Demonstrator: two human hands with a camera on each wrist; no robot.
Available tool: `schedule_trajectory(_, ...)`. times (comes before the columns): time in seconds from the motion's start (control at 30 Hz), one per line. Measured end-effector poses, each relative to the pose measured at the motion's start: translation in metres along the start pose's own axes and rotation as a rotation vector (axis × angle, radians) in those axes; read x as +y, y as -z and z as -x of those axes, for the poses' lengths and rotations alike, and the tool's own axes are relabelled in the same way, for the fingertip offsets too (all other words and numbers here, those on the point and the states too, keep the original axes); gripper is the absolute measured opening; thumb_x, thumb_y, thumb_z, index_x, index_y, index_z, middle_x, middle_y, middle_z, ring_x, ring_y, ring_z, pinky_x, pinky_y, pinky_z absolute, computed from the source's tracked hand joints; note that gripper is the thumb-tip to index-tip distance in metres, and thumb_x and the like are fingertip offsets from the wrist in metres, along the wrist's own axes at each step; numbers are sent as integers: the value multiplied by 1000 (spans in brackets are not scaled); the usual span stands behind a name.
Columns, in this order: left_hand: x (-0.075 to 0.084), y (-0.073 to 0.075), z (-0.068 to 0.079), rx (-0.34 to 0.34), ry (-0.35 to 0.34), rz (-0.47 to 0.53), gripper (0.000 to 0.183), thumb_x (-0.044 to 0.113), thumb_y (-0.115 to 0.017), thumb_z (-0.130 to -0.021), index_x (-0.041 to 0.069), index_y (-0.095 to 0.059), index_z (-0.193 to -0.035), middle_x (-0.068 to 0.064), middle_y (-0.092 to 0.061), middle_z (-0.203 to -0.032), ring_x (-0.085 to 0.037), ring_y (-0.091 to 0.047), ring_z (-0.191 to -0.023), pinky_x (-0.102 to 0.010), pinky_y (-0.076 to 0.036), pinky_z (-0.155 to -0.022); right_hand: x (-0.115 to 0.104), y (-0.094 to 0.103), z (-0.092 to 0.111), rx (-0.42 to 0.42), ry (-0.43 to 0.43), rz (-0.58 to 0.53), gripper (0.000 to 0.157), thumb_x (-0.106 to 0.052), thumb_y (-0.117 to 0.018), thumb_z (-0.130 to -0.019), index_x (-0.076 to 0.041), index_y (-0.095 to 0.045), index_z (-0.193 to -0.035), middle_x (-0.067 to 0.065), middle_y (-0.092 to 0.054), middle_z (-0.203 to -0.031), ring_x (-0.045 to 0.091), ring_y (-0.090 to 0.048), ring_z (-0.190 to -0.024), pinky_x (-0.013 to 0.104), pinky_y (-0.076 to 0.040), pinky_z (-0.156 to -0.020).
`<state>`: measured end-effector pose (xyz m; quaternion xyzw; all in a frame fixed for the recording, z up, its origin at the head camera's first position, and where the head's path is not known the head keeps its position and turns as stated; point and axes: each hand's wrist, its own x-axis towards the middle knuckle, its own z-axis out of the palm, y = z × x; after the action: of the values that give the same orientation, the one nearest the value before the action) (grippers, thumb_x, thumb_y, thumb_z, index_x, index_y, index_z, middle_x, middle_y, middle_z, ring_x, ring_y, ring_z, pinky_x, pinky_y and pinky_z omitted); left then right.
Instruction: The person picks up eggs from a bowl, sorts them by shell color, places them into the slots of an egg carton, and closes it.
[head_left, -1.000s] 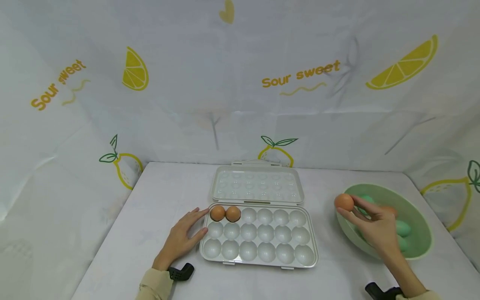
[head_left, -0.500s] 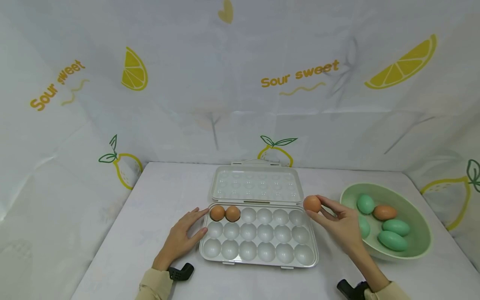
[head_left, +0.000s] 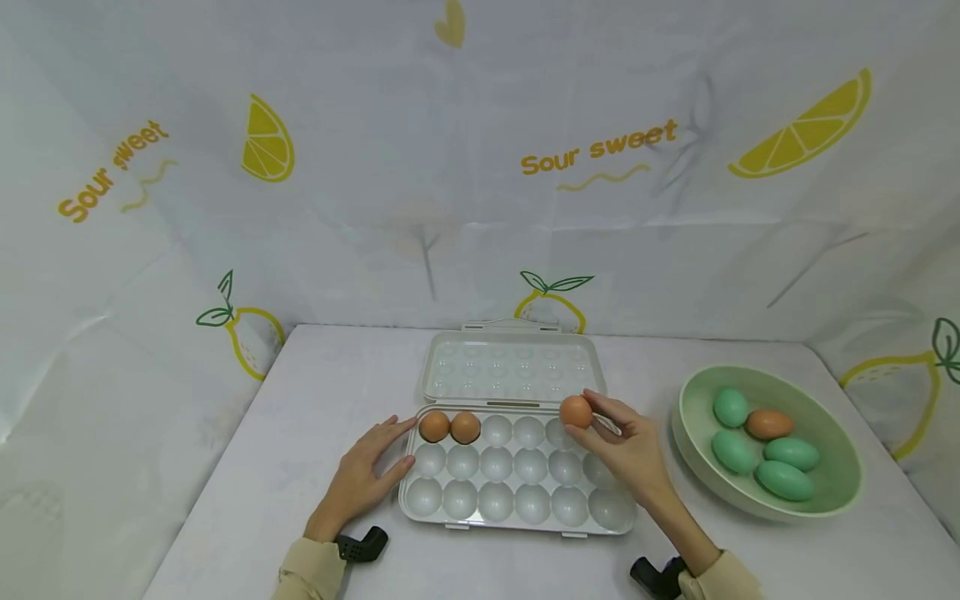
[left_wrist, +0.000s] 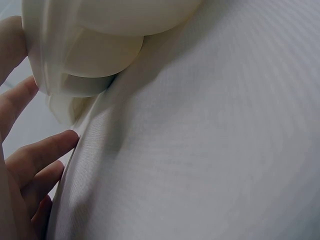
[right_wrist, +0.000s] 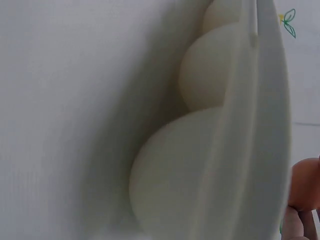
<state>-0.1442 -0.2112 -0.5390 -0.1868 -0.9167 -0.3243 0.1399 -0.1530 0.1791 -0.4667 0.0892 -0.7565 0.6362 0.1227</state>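
Note:
My right hand [head_left: 626,450] pinches a brown egg [head_left: 576,412] between thumb and fingers, above the back row of a white egg tray [head_left: 480,481]. In the right wrist view that egg [right_wrist: 305,185] shows at the right edge, past the tray's side. Two brown eggs [head_left: 451,427] sit side by side in the tray's back left cups. My left hand [head_left: 367,468] rests against the tray's left side with fingers spread. The left wrist view shows its fingertips touching the tray rim [left_wrist: 37,45].
The tray's clear lid [head_left: 516,367] lies folded back behind it. A light green bowl [head_left: 843,467] at the right holds several green eggs [head_left: 784,481] and one brown egg [head_left: 769,425]. A cloth wall with lemon prints [head_left: 480,183] stands behind the table.
The right hand has carried the brown egg left from the bowl to over the tray, uncovering the eggs in the bowl. The left hand has stayed in place.

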Motion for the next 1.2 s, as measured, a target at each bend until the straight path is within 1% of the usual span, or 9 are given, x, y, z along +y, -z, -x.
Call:
schedule_trajectory(0.17,0,-1,0,-4,9,-9,55,31,-73,-92,28,-58,-145,-1,-63,-146,-33,-55,-140,-51,-40,-121,1,-20,1,-36,-12,28,52,10,-84,-74,10,-68,-124,13,-70,-121,-10,-63,-107,13,-57,-92)
schedule_trajectory(0.27,0,-1,1,-5,16,-10,55,31,-73,-92,29,-59,-145,0,-63,-146,-33,-55,-140,-50,-40,-121,1,-36,1,-58,-27,33,49,6,-86,-74,7,-71,-120,24,-70,-123,-10,-63,-108,14,-57,-94)
schedule_trajectory(0.4,0,-1,1,-9,19,-4,54,31,-73,-92,28,-59,-145,-1,-63,-146,-33,-55,-141,-49,-39,-121,1,-55,0,-69,-55,1,49,5,-88,-73,7,-72,-119,26,-71,-122,-4,-66,-108,19,-59,-94)
schedule_trajectory(0.47,1,0,1,-8,19,-2,54,31,-73,-92,28,-59,-145,-1,-63,-146,-33,-55,-141,-49,-39,-121,0,-64,-1,-70,-91,-25,51,5,-88,-72,8,-71,-120,26,-72,-122,3,-69,-111,20,-59,-95)
schedule_trajectory(0.6,1,1,0,-9,17,0,54,31,-73,-92,27,-59,-144,-1,-63,-146,-33,-55,-141,-50,-39,-122,-1,-77,-1,-76,-164,-53,53,4,-88,-73,7,-70,-123,23,-72,-125,25,-70,-119,22,-58,-98)
schedule_trajectory(0.7,1,1,0,-10,18,-4,54,31,-73,-92,27,-59,-144,-1,-63,-146,-33,-55,-141,-50,-39,-122,1,-85,0,-82,-180,-57,55,4,-88,-73,6,-70,-124,22,-71,-128,35,-67,-124,23,-57,-100)
schedule_trajectory(0.93,3,-1,0,-17,26,-8,54,32,-73,-92,26,-59,-144,-2,-63,-146,-33,-54,-141,-50,-39,-122,12,-95,2,-89,-137,0,54,3,-88,-73,8,-69,-123,22,-69,-126,39,-67,-122,26,-57,-101)
schedule_trajectory(1.07,3,0,-1,-12,24,-13,54,31,-73,-92,26,-59,-144,-3,-63,-146,-33,-55,-141,-51,-40,-122,13,-97,1,-100,-143,-6,54,5,-86,-74,9,-68,-125,24,-68,-128,40,-65,-125,28,-56,-104)
schedule_trajectory(1.2,3,2,-1,-14,28,-15,54,31,-73,-92,26,-59,-144,-3,-63,-146,-33,-55,-141,-52,-40,-121,14,-100,1,-104,-115,0,53,6,-86,-75,10,-68,-124,26,-68,-127,41,-65,-124,30,-56,-104)
